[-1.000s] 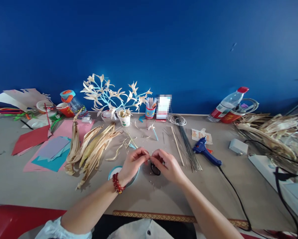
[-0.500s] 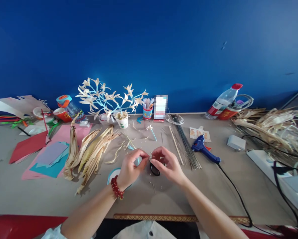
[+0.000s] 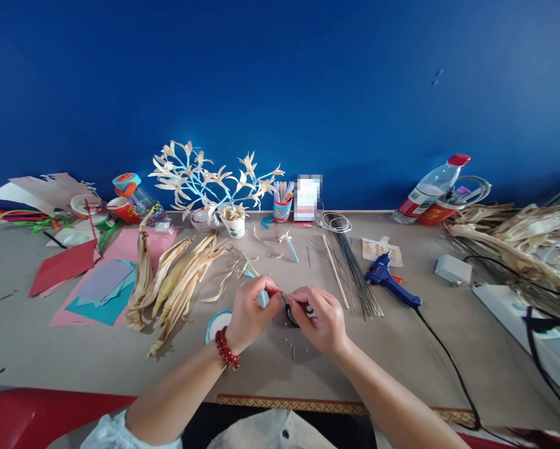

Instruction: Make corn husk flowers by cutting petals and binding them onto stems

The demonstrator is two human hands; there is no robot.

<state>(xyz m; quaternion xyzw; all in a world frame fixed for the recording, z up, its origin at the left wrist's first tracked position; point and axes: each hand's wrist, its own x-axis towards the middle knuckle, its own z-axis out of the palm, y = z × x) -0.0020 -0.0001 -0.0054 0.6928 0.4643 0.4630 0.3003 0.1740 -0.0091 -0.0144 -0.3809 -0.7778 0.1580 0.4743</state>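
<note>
My left hand (image 3: 252,313), with a red bead bracelet at the wrist, and my right hand (image 3: 321,319) meet fingertip to fingertip over the middle of the grey table (image 3: 270,362). Both pinch something tiny between thumb and forefinger; it is too small to name. Black-handled scissors (image 3: 291,315) lie on the table just under my right fingers. A round light-blue tape roll (image 3: 214,324) lies beneath my left wrist. A thin light-blue strip (image 3: 261,298) shows behind my left fingers.
Dried corn husks (image 3: 177,280) lie left of my hands, coloured paper sheets (image 3: 93,280) further left. A husk-flower branch (image 3: 209,178) stands at the back. Thin wires and sticks (image 3: 355,274), a blue glue gun (image 3: 390,284) with black cord, a bottle (image 3: 429,190) and more husks (image 3: 518,237) lie right.
My two hands have drawn closer together, fingertips now touching, and dropped slightly toward the scissors. The view shifted a little; nothing else on the table moved.
</note>
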